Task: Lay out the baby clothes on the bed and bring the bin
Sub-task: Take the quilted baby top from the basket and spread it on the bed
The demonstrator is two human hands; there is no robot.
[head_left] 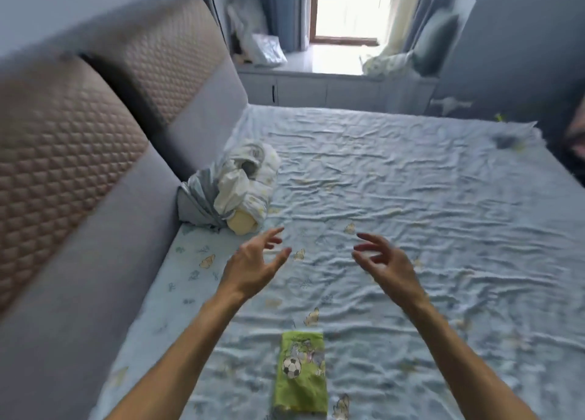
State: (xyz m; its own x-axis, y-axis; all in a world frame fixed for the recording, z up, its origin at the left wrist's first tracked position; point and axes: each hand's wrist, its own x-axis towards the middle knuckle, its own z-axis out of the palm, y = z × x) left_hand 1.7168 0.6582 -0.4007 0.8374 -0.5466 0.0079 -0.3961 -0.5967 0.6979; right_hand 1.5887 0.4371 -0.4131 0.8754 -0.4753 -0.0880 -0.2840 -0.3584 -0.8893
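A heap of baby clothes (235,187), white, grey and pale yellow, lies bunched on the bed (411,198) against the headboard. A folded green garment (300,372) with a football print lies flat near the front edge. My left hand (253,264) hovers above the sheet, fingers spread, just below and right of the heap. My right hand (384,263) is level with it, fingers apart, holding nothing. Both hands are clear of the clothes. No bin is in view.
A padded grey and brown headboard (104,153) runs along the left. Beyond the bed are low cabinets (316,90) under a window with bags and pillows on top. A small dark item (506,141) lies at the bed's far right corner.
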